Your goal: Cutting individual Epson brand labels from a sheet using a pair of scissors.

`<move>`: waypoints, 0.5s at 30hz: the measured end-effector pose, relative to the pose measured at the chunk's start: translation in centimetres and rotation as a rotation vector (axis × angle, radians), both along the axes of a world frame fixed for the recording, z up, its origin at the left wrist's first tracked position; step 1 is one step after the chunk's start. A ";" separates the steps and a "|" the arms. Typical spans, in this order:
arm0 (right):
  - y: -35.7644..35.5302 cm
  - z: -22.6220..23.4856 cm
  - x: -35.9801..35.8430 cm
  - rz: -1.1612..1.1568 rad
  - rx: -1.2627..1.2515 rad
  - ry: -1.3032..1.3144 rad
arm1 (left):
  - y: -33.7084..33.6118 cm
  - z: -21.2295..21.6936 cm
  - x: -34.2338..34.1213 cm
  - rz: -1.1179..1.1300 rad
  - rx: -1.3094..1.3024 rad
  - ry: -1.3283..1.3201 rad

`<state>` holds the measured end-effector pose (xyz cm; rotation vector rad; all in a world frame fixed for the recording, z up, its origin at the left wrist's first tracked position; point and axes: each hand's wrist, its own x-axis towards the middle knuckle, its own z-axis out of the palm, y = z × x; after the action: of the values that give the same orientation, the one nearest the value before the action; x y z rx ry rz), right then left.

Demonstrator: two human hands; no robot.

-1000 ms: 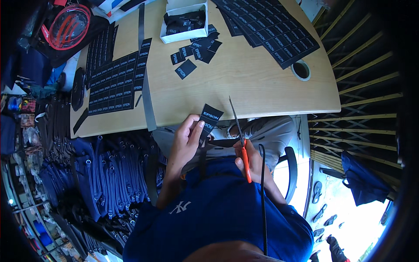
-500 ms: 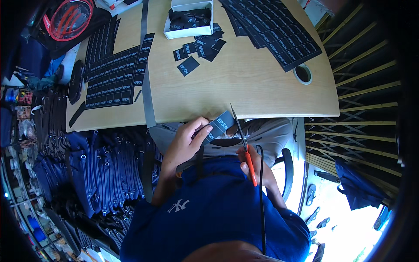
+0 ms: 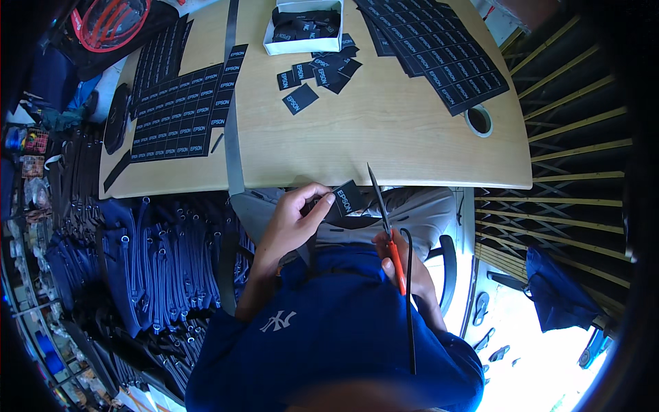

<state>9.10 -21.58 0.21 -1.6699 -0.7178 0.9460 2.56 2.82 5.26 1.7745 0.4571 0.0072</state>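
A small black label with pale print (image 3: 349, 198) is pinched between the thumb and fingers of my left hand (image 3: 300, 214), just off the table's near edge. My right hand (image 3: 399, 261) is wrapped round a pair of orange-handled scissors (image 3: 382, 199). Their blades look closed and point up and away, a short gap to the right of the label. Farther off on the table lie several loose cut labels (image 3: 300, 99), some overlapping. Behind them stands a white box (image 3: 303, 47) with more black labels in it.
Uncut sheets of labels (image 3: 180, 118) lie at the table's left, and a stack of similar sheets (image 3: 449, 65) at the right. A round cable hole (image 3: 478, 121) pierces the tabletop (image 3: 384, 137). Dark blue straps (image 3: 161, 275) hang at the left; a folding metal gate (image 3: 556, 199) stands at the right.
The piece in my left hand has turned more upright and now appears as one label, where two prints showed before. The scissors have shifted slightly. The whole view has moved a little.
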 end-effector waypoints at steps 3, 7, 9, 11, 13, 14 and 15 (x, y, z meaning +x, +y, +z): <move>-0.9 -0.2 0.0 0.002 0.024 0.019 | 0.0 -1.2 0.1 0.074 0.056 -0.160; -2.1 0.8 0.6 0.137 0.016 0.186 | 0.3 -0.6 0.4 0.163 0.180 -0.229; -2.9 0.5 0.8 0.230 0.011 0.191 | 0.5 -0.3 0.5 0.139 0.199 -0.238; -2.9 0.8 0.7 0.275 0.003 0.181 | 0.6 -0.4 0.6 0.112 0.219 -0.245; -2.9 0.5 0.5 0.348 -0.006 0.161 | 0.5 -0.7 0.6 0.124 0.185 -0.266; -2.9 0.4 0.3 0.346 -0.007 0.162 | 0.4 -0.6 0.6 0.123 0.183 -0.266; -2.7 0.3 -0.1 0.317 0.024 0.174 | 0.3 -0.5 0.6 0.128 0.153 -0.222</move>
<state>9.05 -24.24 0.50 -1.4552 -0.8868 1.2833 3.13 3.09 4.74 1.8658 0.4170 0.3337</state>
